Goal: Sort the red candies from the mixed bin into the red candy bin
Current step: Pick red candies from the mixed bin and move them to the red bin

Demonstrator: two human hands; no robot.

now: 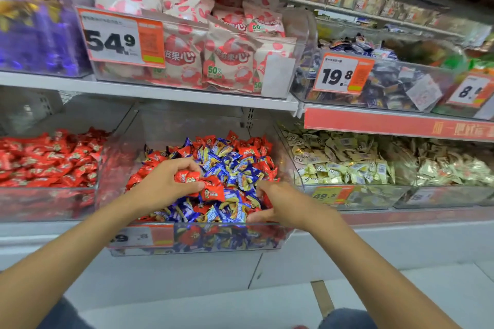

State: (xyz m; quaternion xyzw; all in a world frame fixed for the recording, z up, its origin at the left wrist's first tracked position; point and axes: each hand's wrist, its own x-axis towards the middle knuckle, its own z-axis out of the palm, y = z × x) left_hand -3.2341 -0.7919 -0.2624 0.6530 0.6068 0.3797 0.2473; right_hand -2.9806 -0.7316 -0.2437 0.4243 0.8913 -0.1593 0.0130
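The clear mixed bin [197,238] on the lower shelf holds red and blue wrapped candies heaped together. My left hand [163,184] is over its left part and grips a bunch of red candies [197,181]. My right hand [278,200] is in the right part of the bin, fingers curled down among the candies; what they hold is hidden. To the left, the red candy bin [48,195] is full of red wrappers only.
A bin of pale gold candies [347,165] stands to the right of the mixed bin. On the shelf above sit pink-and-white snack bags [227,59] and a dark-wrapped candy bin [374,88], with price tags on their fronts. Purple packs [32,21] are at top left.
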